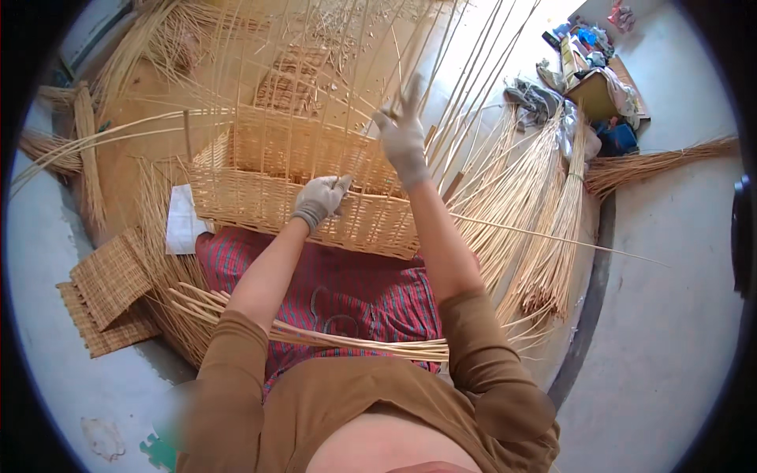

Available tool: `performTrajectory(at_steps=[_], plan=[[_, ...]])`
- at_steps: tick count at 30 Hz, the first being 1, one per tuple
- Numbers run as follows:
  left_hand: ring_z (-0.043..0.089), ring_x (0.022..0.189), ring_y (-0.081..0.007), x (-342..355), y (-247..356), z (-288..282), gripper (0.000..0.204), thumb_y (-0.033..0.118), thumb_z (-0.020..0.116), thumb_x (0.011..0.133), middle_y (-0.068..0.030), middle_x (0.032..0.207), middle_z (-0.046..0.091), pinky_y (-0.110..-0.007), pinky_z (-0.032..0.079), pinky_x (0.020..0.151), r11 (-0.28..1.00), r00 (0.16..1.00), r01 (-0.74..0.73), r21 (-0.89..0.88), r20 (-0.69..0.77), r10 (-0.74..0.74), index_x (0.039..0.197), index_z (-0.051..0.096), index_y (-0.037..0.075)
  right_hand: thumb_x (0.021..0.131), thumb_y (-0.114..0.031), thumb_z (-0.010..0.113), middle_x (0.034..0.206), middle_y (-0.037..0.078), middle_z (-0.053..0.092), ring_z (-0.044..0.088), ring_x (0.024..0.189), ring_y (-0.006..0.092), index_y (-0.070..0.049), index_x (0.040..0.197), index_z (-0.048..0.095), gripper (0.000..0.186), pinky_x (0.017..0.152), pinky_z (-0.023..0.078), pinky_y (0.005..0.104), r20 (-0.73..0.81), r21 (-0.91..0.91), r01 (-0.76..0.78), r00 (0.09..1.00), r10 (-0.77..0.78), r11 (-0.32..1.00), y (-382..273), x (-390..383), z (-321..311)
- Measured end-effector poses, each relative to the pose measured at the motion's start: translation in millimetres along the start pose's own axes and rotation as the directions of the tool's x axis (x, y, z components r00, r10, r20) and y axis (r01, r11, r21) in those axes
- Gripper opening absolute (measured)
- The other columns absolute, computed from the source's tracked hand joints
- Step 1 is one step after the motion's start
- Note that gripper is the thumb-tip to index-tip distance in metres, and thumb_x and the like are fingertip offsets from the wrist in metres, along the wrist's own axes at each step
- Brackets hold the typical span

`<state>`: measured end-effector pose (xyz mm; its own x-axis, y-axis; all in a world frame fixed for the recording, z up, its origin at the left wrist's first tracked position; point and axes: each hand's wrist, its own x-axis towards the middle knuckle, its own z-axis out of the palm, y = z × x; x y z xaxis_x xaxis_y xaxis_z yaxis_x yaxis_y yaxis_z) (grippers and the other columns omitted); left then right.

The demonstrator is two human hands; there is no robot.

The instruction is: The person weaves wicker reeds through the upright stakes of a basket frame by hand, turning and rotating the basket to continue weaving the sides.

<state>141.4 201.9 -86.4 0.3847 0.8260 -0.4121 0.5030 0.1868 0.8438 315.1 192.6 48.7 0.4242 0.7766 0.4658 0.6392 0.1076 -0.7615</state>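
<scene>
A rectangular wicker basket (268, 193) lies across my lap, its woven sides pale tan. Long upright rods (473, 71) rise from its far and right sides. My left hand (322, 197), in a pale knit glove, is closed on the near wall at its upper edge. Above the basket's right part, my gloved right hand (404, 142) is raised among the rods. Its fingers stretch upward with the thumb apart, somewhat smeared by motion, and no rod shows plainly held. A long thin rod (552, 235) sticks out from the near wall to the right.
Bundles of peeled rods (544, 236) lie at the right, with a browner bundle (670, 164) beyond. Woven panels (110, 276) rest at the left, another woven piece (292, 79) behind the basket. Loose rods (355, 344) cross my striped cloth (347, 292). A cluttered box (595, 94) stands far right.
</scene>
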Motion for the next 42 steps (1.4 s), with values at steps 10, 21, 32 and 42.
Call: performTrajectory(at_steps=[10, 21, 32, 42], plan=[[0.066, 0.059, -0.0118, 5, 15, 27, 0.038, 0.032, 0.086, 0.083, -0.0055, 0.074, 0.066, -0.032, 0.055, 0.048, 0.922, 0.989, -0.141, -0.362, -0.096, 0.113, 0.093, 0.061, 0.004, 0.109, -0.015, 0.044, 0.08, 0.005, 0.062, 0.066, 0.082, 0.017, -0.012, 0.124, 0.042, 0.015, 0.079, 0.056, 0.0347, -0.228, 0.448, -0.288, 0.879, 0.42, 0.846, 122, -148, -38], [0.074, 0.091, -0.0286, -24, 76, 68, 0.04, 0.019, 0.062, 0.097, -0.0159, 0.097, 0.073, -0.042, 0.058, 0.074, 0.798, 0.753, -0.581, 0.164, -0.264, 0.602, 0.136, 0.055, 0.017, 0.093, -0.006, 0.07, 0.091, 0.002, 0.067, 0.065, 0.08, 0.0107, -0.013, 0.104, 0.057, 0.018, 0.059, 0.048, 0.0217, -0.17, 0.678, -0.385, 0.747, 0.643, 0.626, 162, -152, -160], [0.071, 0.081, -0.0307, 12, 58, 114, 0.042, 0.051, 0.063, 0.094, -0.0135, 0.087, 0.074, -0.043, 0.053, 0.077, 0.982, 0.995, -0.1, 0.163, 0.023, 0.098, 0.095, 0.073, 0.01, 0.099, -0.007, 0.056, 0.135, 0.02, 0.056, 0.063, 0.106, 0.0214, -0.006, 0.14, 0.046, 0.041, 0.098, 0.051, 0.0354, 0.053, -0.262, 0.348, 0.936, -0.347, 0.9, 149, -2, -95], [0.07, 0.091, -0.0346, 26, 22, 102, 0.036, 0.047, 0.07, 0.089, -0.0175, 0.099, 0.073, -0.045, 0.053, 0.08, 0.913, 0.917, -0.38, 0.145, -0.071, 0.393, 0.105, 0.072, 0.015, 0.093, -0.017, 0.059, 0.098, 0.01, 0.069, 0.067, 0.088, 0.0233, -0.01, 0.105, 0.068, 0.018, 0.072, 0.054, 0.0339, 0.401, 0.078, -0.272, 0.89, 0.22, 0.959, 111, -203, -130]])
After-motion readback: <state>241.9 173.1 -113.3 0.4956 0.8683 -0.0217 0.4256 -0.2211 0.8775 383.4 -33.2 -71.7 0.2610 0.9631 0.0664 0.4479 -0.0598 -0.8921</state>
